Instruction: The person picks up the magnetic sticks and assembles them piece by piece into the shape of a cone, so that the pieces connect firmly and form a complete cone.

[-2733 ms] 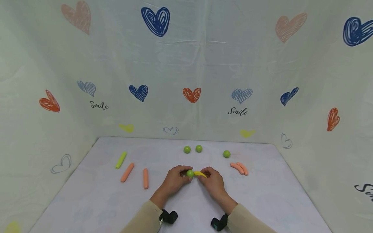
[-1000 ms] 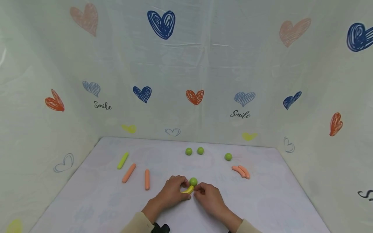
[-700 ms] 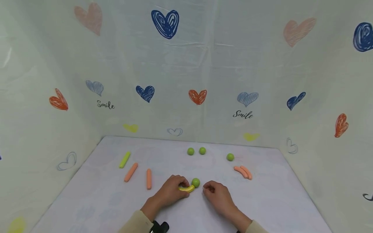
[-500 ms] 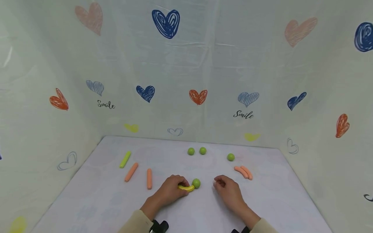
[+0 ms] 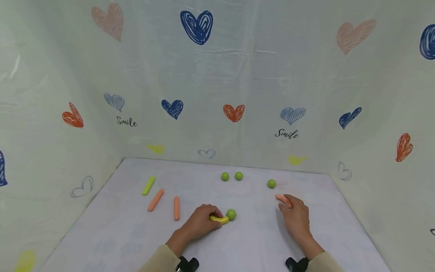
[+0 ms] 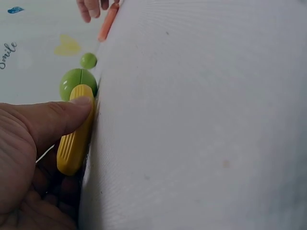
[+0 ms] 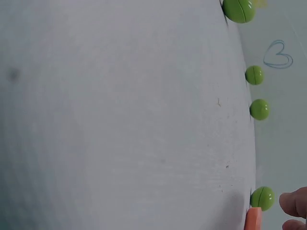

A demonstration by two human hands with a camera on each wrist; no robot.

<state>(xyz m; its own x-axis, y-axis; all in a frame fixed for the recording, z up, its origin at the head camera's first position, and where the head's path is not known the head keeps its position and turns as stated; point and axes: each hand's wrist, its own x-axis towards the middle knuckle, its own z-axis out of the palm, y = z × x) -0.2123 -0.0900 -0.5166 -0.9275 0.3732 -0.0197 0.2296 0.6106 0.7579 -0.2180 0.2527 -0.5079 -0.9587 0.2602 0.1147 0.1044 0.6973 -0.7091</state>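
My left hand (image 5: 200,223) pinches a yellow toy banana (image 5: 220,219) between thumb and fingers, close over the table. The banana's tip meets a green ball (image 5: 231,214) with a seam; in the left wrist view the ball (image 6: 72,82) stands just behind the banana (image 6: 72,153). At the right, my right hand (image 5: 297,217) reaches over curved orange toy sausages, its thumb and fingers spread to either side. One sausage (image 5: 284,200) shows between them; the other is hidden by the hand. In the right wrist view the fingertips (image 7: 293,203) are apart from the sausage (image 7: 253,219).
Two green balls, one left (image 5: 225,176) and one right (image 5: 239,176), lie near the back edge, and a third green ball (image 5: 271,183) sits behind the right hand. On the left are a yellow-green stick (image 5: 148,186) and two straight orange sticks, one slanted (image 5: 155,200), one upright (image 5: 176,208).
The left hand first held the green ball, then took the banana, which has turned beside the ball. The right hand let go of the banana and moved right to the sausages. The head view shifted slightly.
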